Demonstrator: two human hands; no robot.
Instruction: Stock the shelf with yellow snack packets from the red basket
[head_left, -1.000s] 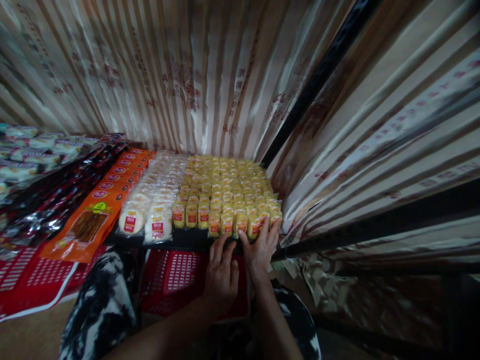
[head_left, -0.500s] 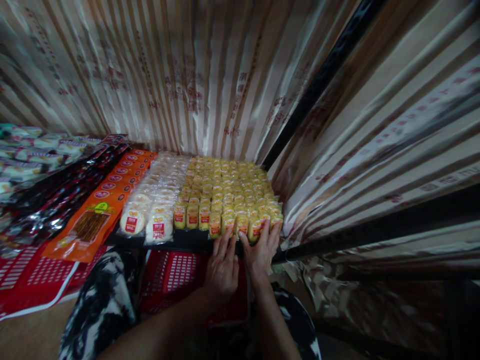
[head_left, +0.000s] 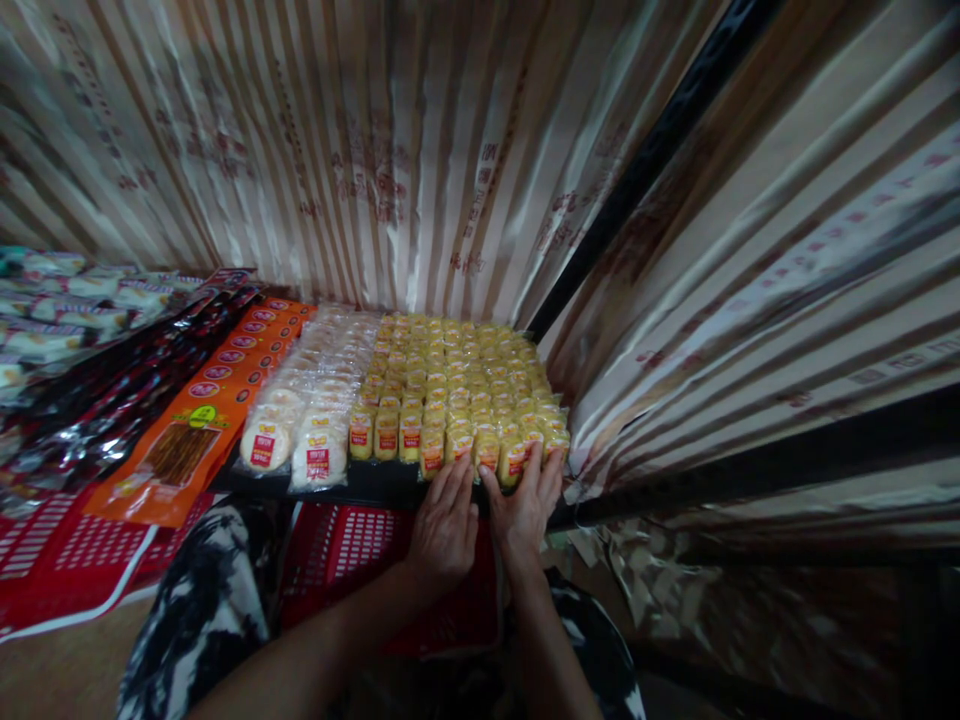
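Note:
Rows of small yellow wrapped cakes (head_left: pixel 457 390) with red labels stand packed on a black shelf (head_left: pixel 386 477). My left hand (head_left: pixel 444 525) rests its outstretched fingertips against the front cakes near the middle of the block. Beside it, my right hand (head_left: pixel 523 510) has its fingers spread over the front cakes at the right end. Neither hand has lifted anything. Left of the yellow cakes lie rows of round white wrapped crackers (head_left: pixel 319 450), also with red labels.
An orange snack packet (head_left: pixel 176 440), dark shiny packets (head_left: pixel 97 400) and white packets (head_left: pixel 75 310) lie further left. Red baskets (head_left: pixel 360 540) sit below the shelf edge. Pleated printed sheeting (head_left: pixel 420 150) hangs behind, and a black post (head_left: pixel 637 190) rises at the right.
Both hands stay at the front of the yellow cakes, with only a very slight shift. The view has moved a little.

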